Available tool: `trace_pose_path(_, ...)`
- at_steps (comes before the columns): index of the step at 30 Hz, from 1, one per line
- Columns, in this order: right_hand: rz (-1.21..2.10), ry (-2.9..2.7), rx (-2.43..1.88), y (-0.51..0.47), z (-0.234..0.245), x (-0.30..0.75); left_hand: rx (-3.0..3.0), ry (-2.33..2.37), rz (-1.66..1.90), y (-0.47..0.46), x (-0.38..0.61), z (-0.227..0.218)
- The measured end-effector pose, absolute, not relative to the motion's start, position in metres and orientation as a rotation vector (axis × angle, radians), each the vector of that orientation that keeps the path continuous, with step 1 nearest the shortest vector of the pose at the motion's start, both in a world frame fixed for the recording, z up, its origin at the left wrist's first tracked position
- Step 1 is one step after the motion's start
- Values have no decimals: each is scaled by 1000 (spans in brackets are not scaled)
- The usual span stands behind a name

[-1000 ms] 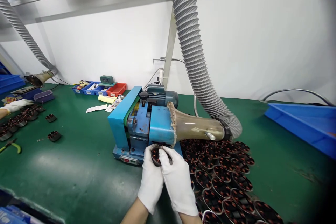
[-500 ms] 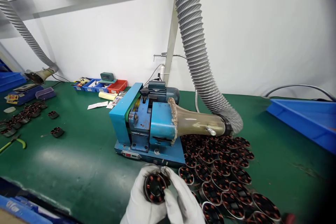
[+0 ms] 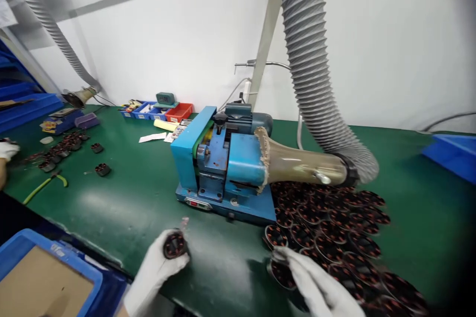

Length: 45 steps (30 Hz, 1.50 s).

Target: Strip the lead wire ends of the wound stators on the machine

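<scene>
Both my hands wear white gloves. My left hand [image 3: 152,270] is closed on a round black motor stator with copper windings [image 3: 174,245], low over the green table [image 3: 130,203] near its front edge. My right hand [image 3: 316,285] reaches to the near edge of a heap of the same stators [image 3: 334,237], fingers touching one stator [image 3: 281,273]; whether it grips it I cannot tell. Behind both hands stands a blue bench machine [image 3: 223,163] with a beige funnel and grey ribbed hose [image 3: 316,74].
A blue bin [image 3: 40,277] sits at the lower left below the table edge. More stators [image 3: 63,148], green-handled pliers [image 3: 44,183] and another person's gloved hand [image 3: 7,151] are at the far left. Small parts trays [image 3: 156,111] line the wall; a blue tray [image 3: 451,153] lies right.
My hands pulled the stator back from the machine, then separated: the left carried it left and down, the right went to the heap. The view swung left.
</scene>
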State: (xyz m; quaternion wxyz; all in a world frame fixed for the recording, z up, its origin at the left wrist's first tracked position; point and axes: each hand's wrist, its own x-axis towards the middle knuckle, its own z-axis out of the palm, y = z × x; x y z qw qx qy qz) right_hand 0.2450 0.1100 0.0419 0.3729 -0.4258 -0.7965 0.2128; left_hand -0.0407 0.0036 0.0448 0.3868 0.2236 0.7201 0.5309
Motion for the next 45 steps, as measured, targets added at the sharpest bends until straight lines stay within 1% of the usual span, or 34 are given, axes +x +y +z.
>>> trace_pose_path(2, 384, -2068, -1176, 111, 55, 257, 559, 2071, 1255, -6, -76, 40)
trace_pose_path(4, 233, -2238, -1234, 109, 62, 259, 690, 2484, 847, -11, -111, 39)
trace_pose_path(5, 152, -2347, -1253, 106, 62, 257, 639, 2684, 717, -11, -126, 40)
trace_pose_path(6, 50, -2439, -1276, 104, 59, 254, 555, 2910, 663, -10, -136, 41)
trace_pose_path(8, -202, -2523, -1315, 98, 48, 247, 420, 3165, 719, -6, -140, 41)
trace_pose_path(9, -318, -2528, -1317, 96, 43, 243, 421, 3170, 777, -3, -134, 39)
trace_pose_path(11, -426, -2522, -1268, 92, 37, 234, 560, 2909, 898, 2, -104, 34)
trace_pose_path(13, -299, -2534, -1188, 89, 44, 225, 666, 2396, 1099, 6, -61, 29)
trace_pose_path(15, 10, -2602, -1072, 87, 65, 215, 729, 1628, 1327, 11, -19, 30)
trace_pose_path(16, 177, -2658, -983, 87, 78, 211, 720, 1308, 1281, 13, -1, 35)
trace_pose_path(17, 353, -2718, -910, 88, 90, 207, 729, 1090, 1154, 16, 14, 42)
trace_pose_path(18, 500, -2727, -840, 89, 100, 205, 764, 970, 1039, 19, 24, 50)
trace_pose_path(20, 845, -2545, -825, 95, 113, 204, 821, 908, 1060, 25, 35, 68)
trace_pose_path(23, 1407, -1846, -983, 102, 111, 205, 904, 1064, 1217, 31, 41, 86)
trace_pose_path(25, 1613, -1468, -1010, 104, 105, 202, 974, 1223, 1316, 35, 47, 88)
trace_pose_path(27, 1632, -1359, -981, 104, 99, 195, 1060, 1318, 1422, 38, 55, 87)
trace_pose_path(32, 1408, -1477, -907, 109, 101, 178, 1284, 1360, 1590, 43, 70, 84)
trace_pose_path(34, 1506, -1360, -930, 113, 108, 177, 1370, 1346, 1637, 44, 71, 83)
trace_pose_path(36, 1731, -1076, -907, 118, 117, 178, 1462, 1317, 1702, 44, 70, 82)
trace_pose_path(38, 1828, -752, -814, 123, 122, 179, 1508, 1333, 1766, 46, 69, 79)
trace_pose_path(40, 1719, -607, -796, 125, 120, 178, 1483, 1435, 1805, 50, 70, 75)
trace_pose_path(41, 1625, -636, -843, 124, 116, 176, 1466, 1488, 1794, 53, 70, 72)
trace_pose_path(45, 1205, -1182, -1127, 109, 91, 160, 1308, 1598, 1719, 70, 70, 62)
